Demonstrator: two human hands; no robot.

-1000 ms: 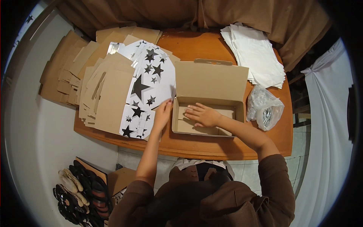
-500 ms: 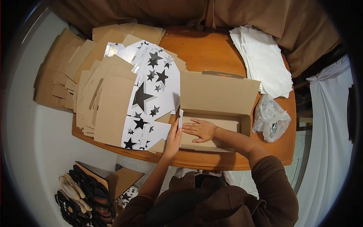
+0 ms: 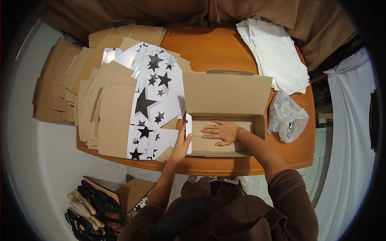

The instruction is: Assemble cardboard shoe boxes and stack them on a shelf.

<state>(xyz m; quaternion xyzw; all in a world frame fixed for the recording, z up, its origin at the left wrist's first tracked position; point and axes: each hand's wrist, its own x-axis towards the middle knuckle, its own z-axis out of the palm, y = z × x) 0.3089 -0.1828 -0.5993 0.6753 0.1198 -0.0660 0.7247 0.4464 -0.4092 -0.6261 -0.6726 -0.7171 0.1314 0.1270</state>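
Observation:
An open cardboard box (image 3: pixel 225 96) stands at the table's near middle, its lid raised at the back and its brown inside showing. My left hand (image 3: pixel 183 145) grips the box's left end wall, the thumb over a narrow white flap (image 3: pixel 188 126) and the fingers mostly hidden on the outer side. Inside the box, my right hand (image 3: pixel 223 133) lies palm down over the floor, its fingers spread and pointing left. Nothing is held in it. Left of the box, flat white sheets of card printed with black stars (image 3: pixel 145 102) lie against its end.
Flattened cardboard pieces (image 3: pixel 116 116) are piled on the left of the wooden table (image 3: pixel 205 50). White paper sheets (image 3: pixel 277 56) lie at the far right, with a clear plastic bag (image 3: pixel 287 116) nearer. Shoes (image 3: pixel 94 209) sit low on the left. Brown curtains hang behind.
My right hand has moved right, from the left end flap onto the box floor. The left hand keeps its hold on the end wall. The whole view has shifted slightly.

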